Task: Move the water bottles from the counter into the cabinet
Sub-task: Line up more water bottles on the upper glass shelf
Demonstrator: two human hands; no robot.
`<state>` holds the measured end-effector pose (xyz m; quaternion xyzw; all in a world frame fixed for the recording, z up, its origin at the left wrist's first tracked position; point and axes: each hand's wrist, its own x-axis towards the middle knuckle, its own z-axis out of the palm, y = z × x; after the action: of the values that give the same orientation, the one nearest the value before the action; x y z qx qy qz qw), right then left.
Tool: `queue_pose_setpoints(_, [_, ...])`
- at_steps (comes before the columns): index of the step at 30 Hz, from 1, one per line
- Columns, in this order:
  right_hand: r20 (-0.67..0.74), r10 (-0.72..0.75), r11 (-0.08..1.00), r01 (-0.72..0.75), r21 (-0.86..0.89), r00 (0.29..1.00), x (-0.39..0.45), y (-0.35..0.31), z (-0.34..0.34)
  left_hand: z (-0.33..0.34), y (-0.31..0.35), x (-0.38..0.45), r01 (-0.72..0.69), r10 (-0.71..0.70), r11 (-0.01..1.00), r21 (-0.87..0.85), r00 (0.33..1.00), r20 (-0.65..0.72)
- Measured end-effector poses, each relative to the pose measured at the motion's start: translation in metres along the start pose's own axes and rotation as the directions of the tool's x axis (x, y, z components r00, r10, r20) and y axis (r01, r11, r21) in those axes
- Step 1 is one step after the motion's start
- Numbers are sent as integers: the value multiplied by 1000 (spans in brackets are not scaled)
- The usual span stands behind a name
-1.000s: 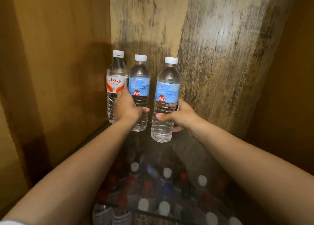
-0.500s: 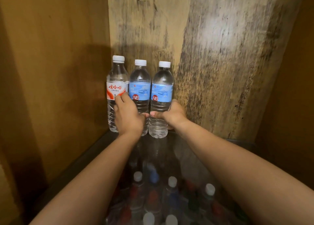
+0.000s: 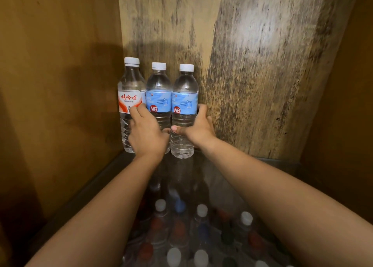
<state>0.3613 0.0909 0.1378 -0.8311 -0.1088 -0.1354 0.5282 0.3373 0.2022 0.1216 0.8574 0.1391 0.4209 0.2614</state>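
**Third bottle set into the back row**

Nearest the camera, under both forearms, a glass shelf (image 3: 96,188) showed the caps of more bottles (image 3: 201,209) on a lower level, blurred and dim through the pane; how many stood there could not be counted.

Beyond the wrists, the left hand (image 3: 148,133) was wrapped round the middle NB bottle (image 3: 158,97), its fingertips also touching the red-labelled Wahaha bottle (image 3: 131,99) just left of it. The right hand (image 3: 196,130) gripped the right NB bottle (image 3: 185,103), thumb across its front, fingers curled behind it. The three bottles stood upright, side by side and touching, against the cabinet's worn back wall (image 3: 252,75) in the far left corner.

Judging by this, three bottles were inside the cabinet, and neither hand had let go. The shelf to the right of the right hand offered room for more.

The counter was out of view, so the number left to move could not be told. The left hand hid the middle bottle's base.
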Motion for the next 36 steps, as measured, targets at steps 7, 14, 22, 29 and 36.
queue_pose_setpoints(7, [44,-28,1000,28,-5,999,1,2,-2,-2,-5,-3,-64,63,997,-39,998,-10])
queue_pose_setpoints(14, [105,21,970,5,-242,994,5,-4,-6,-2,-4,-3,-9,13,993,-115,999,34])
queue_pose_setpoints(22, [262,70,996,-53,-71,962,-4,-9,-15,-18,13,-10,178,-86,961,-214,922,378])
queue_pose_setpoints(29, [261,-13,998,29,-58,965,-54,-24,-56,-43,36,-31,97,55,961,-260,852,521])
queue_pose_setpoints(36, [182,-156,986,164,-30,971,-152,-12,-122,-89,63,-112,-41,278,915,-402,786,552])
